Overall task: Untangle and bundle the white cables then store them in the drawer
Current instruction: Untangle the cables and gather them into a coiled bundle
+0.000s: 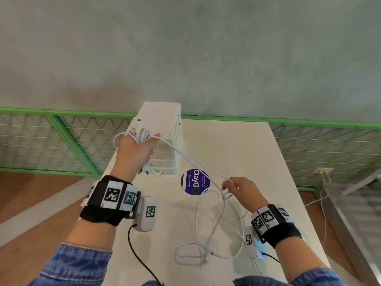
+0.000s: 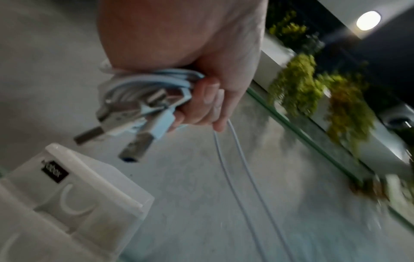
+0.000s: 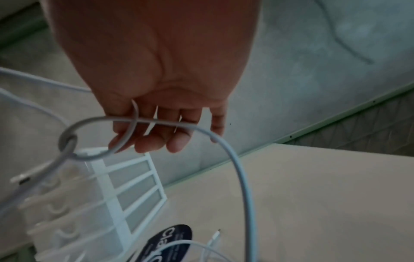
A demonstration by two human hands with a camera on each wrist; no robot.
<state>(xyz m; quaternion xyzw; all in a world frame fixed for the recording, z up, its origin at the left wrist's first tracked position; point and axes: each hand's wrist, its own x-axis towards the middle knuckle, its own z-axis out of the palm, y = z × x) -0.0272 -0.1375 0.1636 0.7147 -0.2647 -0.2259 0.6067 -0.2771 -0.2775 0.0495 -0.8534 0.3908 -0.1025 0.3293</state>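
A pale counter (image 1: 247, 153) stands against a grey wall, and over it we hold the white cables (image 1: 208, 221): our left hand (image 1: 135, 150) is raised with its fingers curled round a coiled bundle (image 2: 143, 86), two plugs sticking out of it in the left wrist view, while two strands run taut from that fist down to our right hand (image 1: 241, 187). The right hand pinches a small loop where one strand crosses another (image 3: 67, 141), and below it the rest of the cables lie in loose overlapping loops on the counter. We judge the untangling only partly done. The risk from here is that pulling the two hands further apart draws that crossing into a tight knot, or drags the slack loops off the near counter edge; a loosened left grip would also let the coil spring open. The white drawer unit (image 1: 167, 141) stands just behind the left hand, and we cannot tell whether any drawer is pulled out. A round purple sticker (image 1: 194, 182) lies on the counter between the drawer unit and the right hand. Green mesh railing (image 1: 61, 139) runs behind the counter, with wooden floor to the left.
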